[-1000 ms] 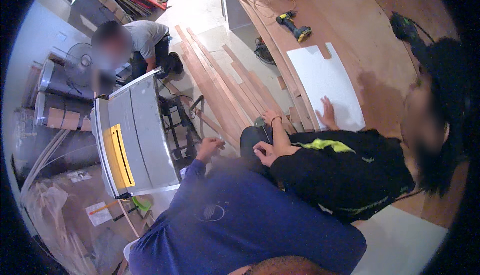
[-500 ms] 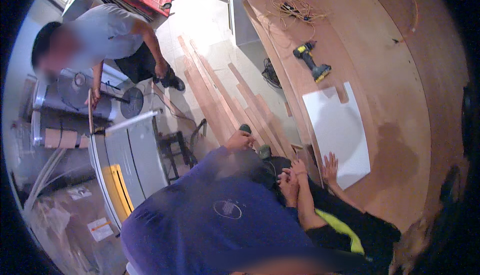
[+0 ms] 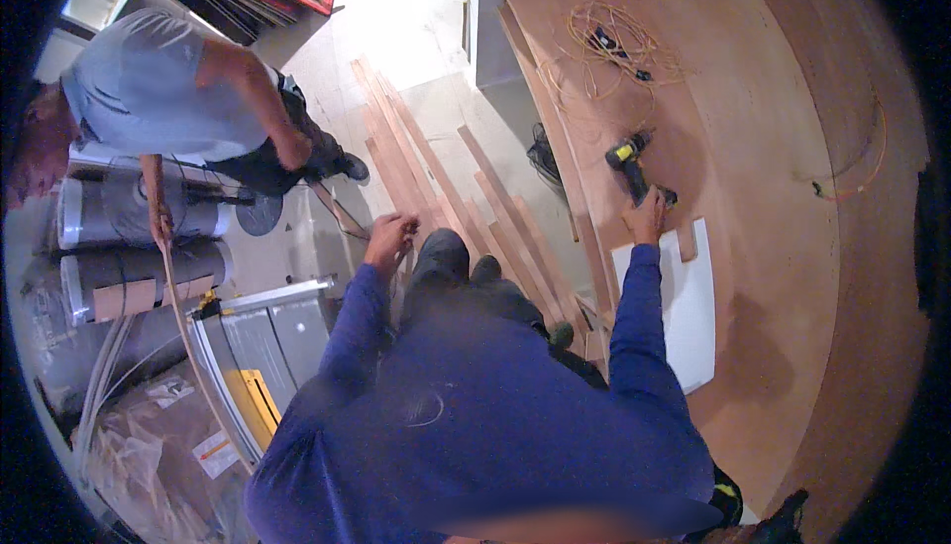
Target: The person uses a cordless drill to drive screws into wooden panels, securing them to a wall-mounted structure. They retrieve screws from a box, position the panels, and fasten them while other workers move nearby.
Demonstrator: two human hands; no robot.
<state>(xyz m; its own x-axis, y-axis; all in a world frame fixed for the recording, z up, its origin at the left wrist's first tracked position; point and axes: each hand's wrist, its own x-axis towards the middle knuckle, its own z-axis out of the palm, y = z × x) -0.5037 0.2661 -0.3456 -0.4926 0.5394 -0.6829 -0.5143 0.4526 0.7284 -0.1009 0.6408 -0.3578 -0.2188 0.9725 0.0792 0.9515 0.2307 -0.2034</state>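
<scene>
The right hand (image 3: 649, 217) is reaching out at about one o'clock and is resting on the rear of the yellow-and-black cordless drill (image 3: 634, 169), which is lying on its side on the curved plywood worktop (image 3: 783, 197); its fingers are curling toward the drill's base, though whether they are clamped on it I cannot tell. A white sheet (image 3: 684, 311) is lying just beside that hand at five o'clock from the drill. A loose orange cord (image 3: 614, 44) is sitting at twelve o'clock from the drill. The left hand (image 3: 391, 237) is hanging at eleven o'clock over the wooden strips (image 3: 436, 182) on the floor, fingers bent loosely together, holding nothing I can make out. A co-worker (image 3: 168, 98) is bending at ten o'clock beside the table saw (image 3: 263, 346)
</scene>
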